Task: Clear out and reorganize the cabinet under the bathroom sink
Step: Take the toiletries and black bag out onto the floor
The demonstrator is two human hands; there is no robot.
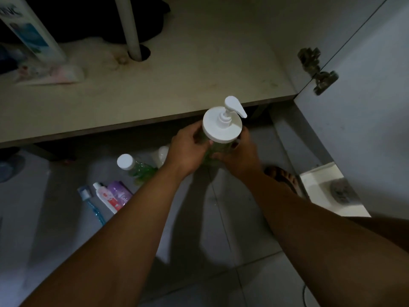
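Several items already lie on the tiled floor at left, a toothbrush (91, 203), two tubes (112, 197) and a white-capped green bottle (132, 167), and a careless set-down of the pump bottle (221, 127) could topple that bottle. Left hand (188, 149) wraps the pump bottle's left side, fingers curled under the white cap. Held upright just before the cabinet shelf (155, 89) edge, it could slip if wet. Right hand (240, 156) grips its right side likewise.

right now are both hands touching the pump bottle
Touching: the head view shows the left hand and right hand wrapped around the pump bottle just below its cap.
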